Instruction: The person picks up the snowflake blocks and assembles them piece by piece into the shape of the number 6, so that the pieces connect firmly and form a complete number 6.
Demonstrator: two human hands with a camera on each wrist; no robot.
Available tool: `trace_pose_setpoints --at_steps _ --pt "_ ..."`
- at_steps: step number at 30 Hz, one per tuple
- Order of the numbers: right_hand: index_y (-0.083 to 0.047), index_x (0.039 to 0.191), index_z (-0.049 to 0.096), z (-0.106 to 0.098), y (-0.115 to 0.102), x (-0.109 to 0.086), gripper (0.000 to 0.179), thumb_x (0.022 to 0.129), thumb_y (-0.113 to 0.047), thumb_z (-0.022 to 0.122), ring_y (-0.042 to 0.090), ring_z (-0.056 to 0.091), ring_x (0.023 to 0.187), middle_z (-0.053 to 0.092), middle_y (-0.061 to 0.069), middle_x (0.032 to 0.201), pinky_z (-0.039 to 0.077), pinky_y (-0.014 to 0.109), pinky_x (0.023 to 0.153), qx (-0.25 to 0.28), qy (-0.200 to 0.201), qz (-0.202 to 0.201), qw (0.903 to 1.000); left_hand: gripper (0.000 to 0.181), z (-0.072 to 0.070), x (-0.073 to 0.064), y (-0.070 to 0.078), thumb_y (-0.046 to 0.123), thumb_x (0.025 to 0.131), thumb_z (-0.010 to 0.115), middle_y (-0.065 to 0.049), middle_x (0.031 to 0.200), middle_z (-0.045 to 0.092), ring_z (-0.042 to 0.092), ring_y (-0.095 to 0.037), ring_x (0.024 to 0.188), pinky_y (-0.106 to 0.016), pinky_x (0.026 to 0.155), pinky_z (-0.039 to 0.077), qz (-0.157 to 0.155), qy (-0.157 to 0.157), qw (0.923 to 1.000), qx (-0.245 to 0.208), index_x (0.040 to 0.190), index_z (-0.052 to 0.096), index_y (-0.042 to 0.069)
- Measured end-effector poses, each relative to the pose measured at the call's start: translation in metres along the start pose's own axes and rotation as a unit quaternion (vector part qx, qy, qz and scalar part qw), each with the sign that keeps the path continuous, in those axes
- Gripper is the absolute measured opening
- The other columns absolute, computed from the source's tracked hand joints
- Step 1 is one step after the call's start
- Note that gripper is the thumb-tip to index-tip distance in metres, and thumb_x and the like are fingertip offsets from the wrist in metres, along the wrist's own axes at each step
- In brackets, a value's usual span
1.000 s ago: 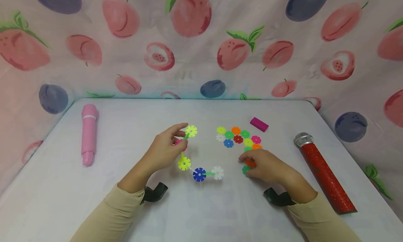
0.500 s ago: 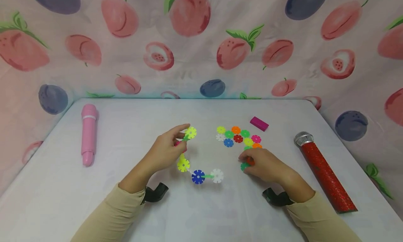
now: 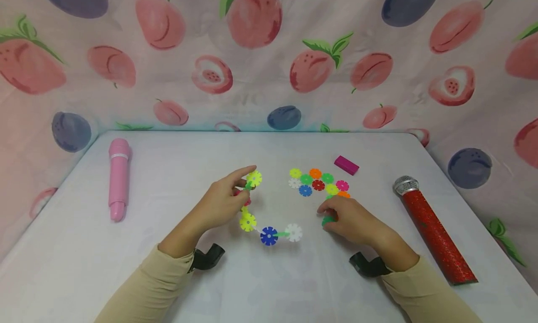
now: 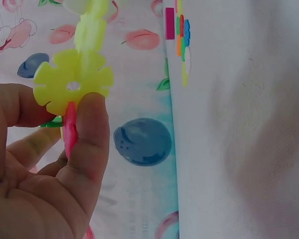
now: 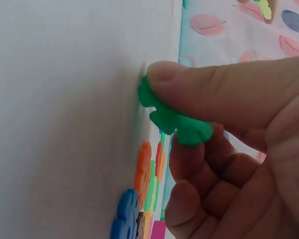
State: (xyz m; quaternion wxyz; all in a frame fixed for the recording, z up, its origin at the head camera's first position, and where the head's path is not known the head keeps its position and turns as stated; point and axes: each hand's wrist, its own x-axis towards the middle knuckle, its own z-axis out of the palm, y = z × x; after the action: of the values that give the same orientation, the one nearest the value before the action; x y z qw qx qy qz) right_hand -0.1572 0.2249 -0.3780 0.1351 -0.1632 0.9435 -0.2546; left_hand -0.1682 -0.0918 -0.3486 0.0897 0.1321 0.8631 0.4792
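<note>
In the head view my left hand (image 3: 222, 199) holds up a curved chain of notched plastic flower discs. Along it run a yellow disc (image 3: 248, 222), a blue disc (image 3: 269, 236) and a white disc (image 3: 293, 232), with green and white connecting discs edge-on. The left wrist view has thumb and finger on a bright yellow disc (image 4: 72, 82), a pink disc (image 4: 70, 129) behind the thumb. My right hand (image 3: 355, 220) pinches a green disc (image 5: 182, 127) between thumb and fingers, tilted close to the table. Part of the chain is hidden behind the left fingers.
Loose flower discs (image 3: 318, 185) lie grouped beyond the right hand, some partly covered by it. Behind them is a magenta block (image 3: 346, 165). A red glittery microphone (image 3: 435, 232) lies at the right, a pink microphone (image 3: 119, 178) at the left. A fruit-patterned cloth hangs behind the white table.
The chain has swung slightly, its white end now a little further right. Under my right hand the green disc has shifted slightly away from me, and the orange-red disc beside it is now hidden.
</note>
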Motion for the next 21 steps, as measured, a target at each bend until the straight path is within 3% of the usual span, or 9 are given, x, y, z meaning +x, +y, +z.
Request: trace_pose_setpoints --at_steps 12,21 --pt "-0.010 0.110 0.071 0.0000 -0.0038 -0.0019 0.028 0.084 -0.014 0.081 0.016 0.054 0.081 0.056 -0.005 0.082 0.052 0.026 0.069 0.009 0.008 -0.002 0.9999 0.055 0.0008 0.0003 -0.0008 0.012 0.098 0.054 -0.015 0.128 0.060 0.065 -0.021 0.095 -0.033 0.073 0.054 -0.012 -0.006 0.9999 -0.005 0.151 0.044 0.022" --pt "-0.013 0.104 0.073 -0.0051 -0.0072 -0.0044 0.017 0.088 -0.018 0.077 0.016 0.054 0.079 0.057 -0.006 0.080 0.051 0.028 0.068 0.010 0.052 -0.020 0.9984 0.054 0.0014 0.0005 0.0013 0.011 0.098 0.054 -0.014 0.126 0.061 0.065 -0.021 0.094 -0.032 0.069 0.052 -0.016 -0.004 0.9999 -0.002 0.150 0.045 0.021"
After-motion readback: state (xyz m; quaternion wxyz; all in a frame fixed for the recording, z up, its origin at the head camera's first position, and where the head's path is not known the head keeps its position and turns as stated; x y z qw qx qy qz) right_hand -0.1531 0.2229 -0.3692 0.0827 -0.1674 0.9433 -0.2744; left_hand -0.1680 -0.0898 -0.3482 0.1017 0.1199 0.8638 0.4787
